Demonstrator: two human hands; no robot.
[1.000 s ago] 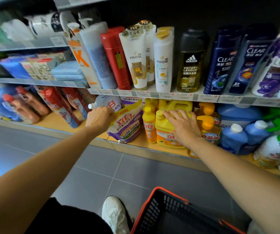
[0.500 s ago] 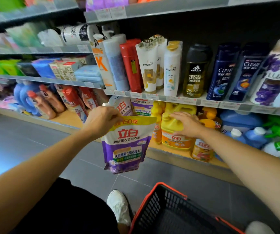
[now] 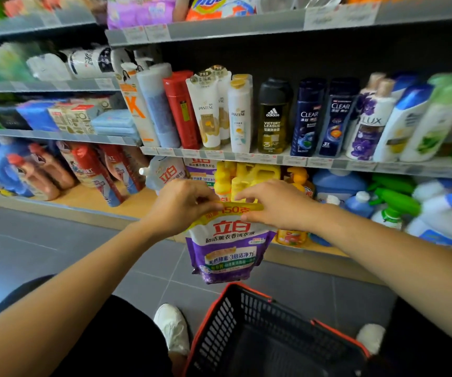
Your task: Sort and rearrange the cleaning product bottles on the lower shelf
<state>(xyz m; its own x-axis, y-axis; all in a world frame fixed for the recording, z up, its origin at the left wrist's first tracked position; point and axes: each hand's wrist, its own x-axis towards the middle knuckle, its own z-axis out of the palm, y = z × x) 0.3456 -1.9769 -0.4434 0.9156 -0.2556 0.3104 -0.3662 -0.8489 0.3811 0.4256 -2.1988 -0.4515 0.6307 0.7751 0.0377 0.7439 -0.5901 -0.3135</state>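
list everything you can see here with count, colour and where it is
detergent pouch: 1, purple and white, held up mid-view
basket: 1, black, red rim, bottom of view
yellow bottles: several, yellow, lower shelf, behind the pouch
blue jugs: several, blue, lower shelf, right
green spray bottles: at least 2, green, lower shelf, far right
Clear bottles: 2, dark blue, middle shelf
adidas bottle: 1, black, middle shelf
Pantene bottles: several, white, middle shelf
left hand: 1, pinches the pouch's top edge
right hand: 1, pinches the same edge
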